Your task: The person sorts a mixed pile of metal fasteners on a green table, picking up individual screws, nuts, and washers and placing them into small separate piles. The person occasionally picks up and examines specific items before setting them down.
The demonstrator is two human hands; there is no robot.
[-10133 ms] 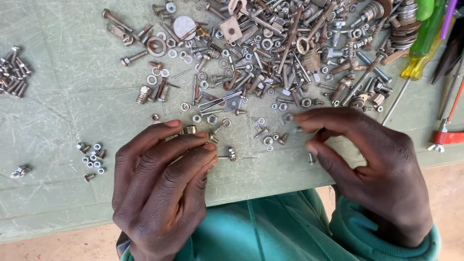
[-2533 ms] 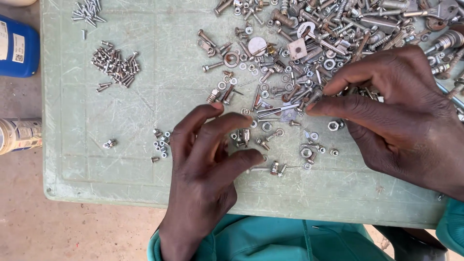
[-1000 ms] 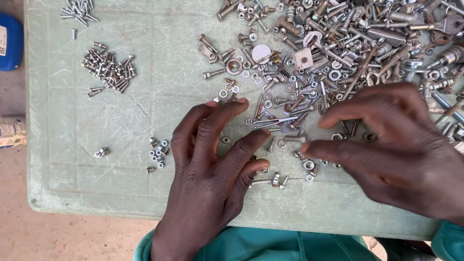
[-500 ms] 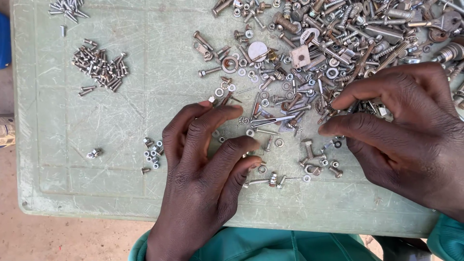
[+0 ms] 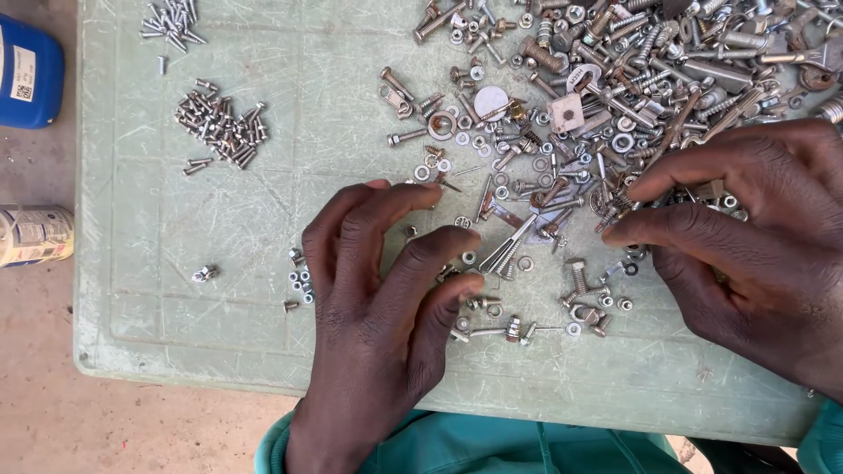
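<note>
Just at one o'clock from the spread, empty left hand [image 5: 378, 290], a flat metal strip [image 5: 507, 250] slants toward two o'clock, nearer it than the right hand [image 5: 755, 254], whose fingers are loosely apart.

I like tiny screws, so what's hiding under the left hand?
Small nuts and washers peek out around the left hand on the green board. Whatever sits beneath the palm is covered and cannot be seen.
</note>
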